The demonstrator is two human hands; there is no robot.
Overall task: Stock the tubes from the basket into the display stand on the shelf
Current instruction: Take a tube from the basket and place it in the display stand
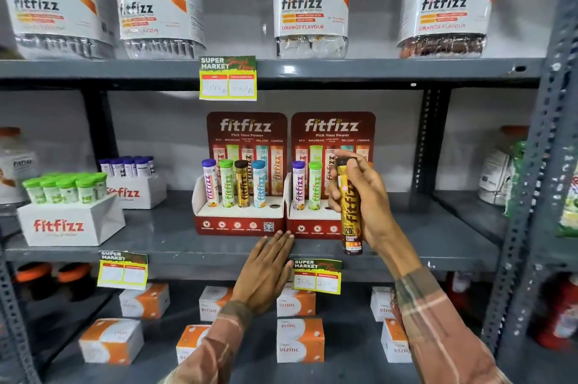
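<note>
Two red fitfizz display stands sit side by side on the middle shelf. The left stand holds several upright tubes and has one empty hole at its right end. The right stand holds a purple-capped tube and a green-capped tube. My right hand grips a gold tube with a dark cap, upright, in front of the right stand. My left hand lies flat on the shelf edge below the stands, fingers apart, holding nothing. No basket is in view.
White fitfizz boxes with green-capped tubes and purple-capped tubes stand at the left of the shelf. Large fitfizz jars fill the shelf above. Orange-white boxes lie below. A grey upright post is at the right.
</note>
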